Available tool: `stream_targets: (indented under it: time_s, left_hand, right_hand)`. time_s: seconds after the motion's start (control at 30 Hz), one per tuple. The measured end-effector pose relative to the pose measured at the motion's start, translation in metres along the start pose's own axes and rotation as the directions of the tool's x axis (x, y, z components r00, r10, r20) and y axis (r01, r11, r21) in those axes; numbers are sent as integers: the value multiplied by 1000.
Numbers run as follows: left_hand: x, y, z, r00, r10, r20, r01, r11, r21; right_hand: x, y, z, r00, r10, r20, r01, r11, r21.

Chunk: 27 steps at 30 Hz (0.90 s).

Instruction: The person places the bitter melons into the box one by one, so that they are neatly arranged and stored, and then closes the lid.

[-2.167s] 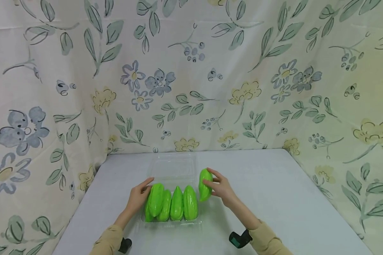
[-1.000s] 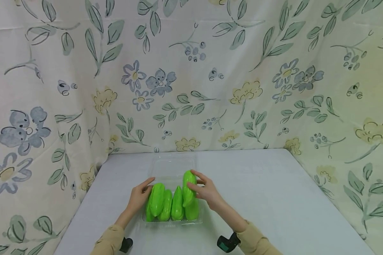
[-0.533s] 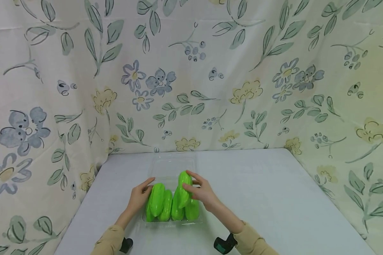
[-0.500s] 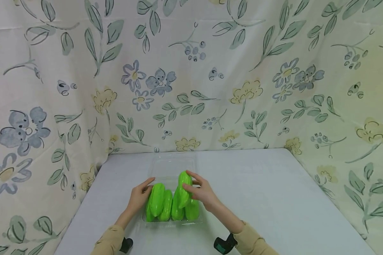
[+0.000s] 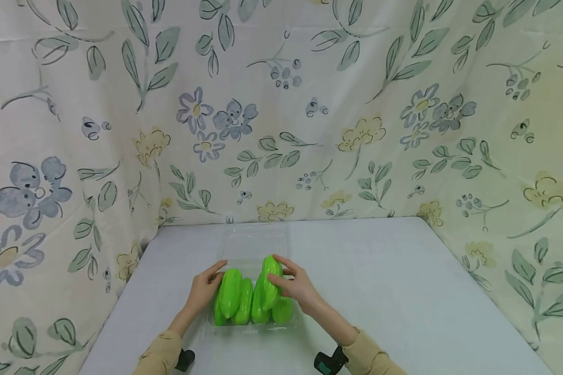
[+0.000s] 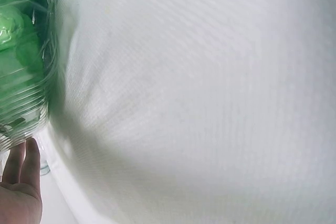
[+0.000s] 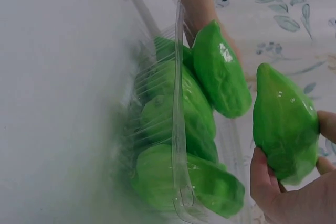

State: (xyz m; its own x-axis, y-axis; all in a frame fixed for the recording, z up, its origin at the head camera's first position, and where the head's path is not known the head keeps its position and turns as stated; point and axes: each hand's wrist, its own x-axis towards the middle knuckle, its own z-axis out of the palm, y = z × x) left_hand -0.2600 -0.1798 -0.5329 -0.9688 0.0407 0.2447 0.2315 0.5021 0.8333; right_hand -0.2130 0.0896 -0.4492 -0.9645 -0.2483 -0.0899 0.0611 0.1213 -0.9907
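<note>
In the head view, a clear plastic clamshell box (image 5: 288,324) sits on the table with several glossy green fruits, elongated and pointed at one end. My right hand (image 5: 301,287) pinches one green fruit (image 5: 271,281) between thumb and fingers, above the right half of the box. The right wrist view shows this held fruit (image 7: 286,124) apart from those in the box. My left hand (image 5: 202,291) rests at the box's left side, beside a green fruit (image 5: 231,292) lying on top of others. In the left wrist view, straight fingers (image 6: 30,166) touch the outer wall.
The box's clear lid (image 5: 255,244) lies open toward the back. A white cloth covers the table (image 5: 380,291), and a floral curtain (image 5: 281,114) hangs behind and at the sides. Dark wrist devices (image 5: 328,362) are strapped to both forearms.
My right hand has carried the green fruit leftward from beside the box to over its right half, then lowered it slightly. The left hand has stayed at the box's left side.
</note>
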Motion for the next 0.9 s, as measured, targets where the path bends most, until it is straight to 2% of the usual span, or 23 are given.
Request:
stream_targets:
  time_s: [0.47, 0.9]
  left_hand:
    - [1, -1, 2, 1000, 17, -26, -17, 1000, 3]
    - [0, 1, 1, 1000, 12, 4, -12, 1000, -3]
  right_hand:
    - [-2, 10, 4, 1000, -9, 3, 9, 999, -33]
    - [0, 20, 5, 1000, -16, -21, 14, 997, -79]
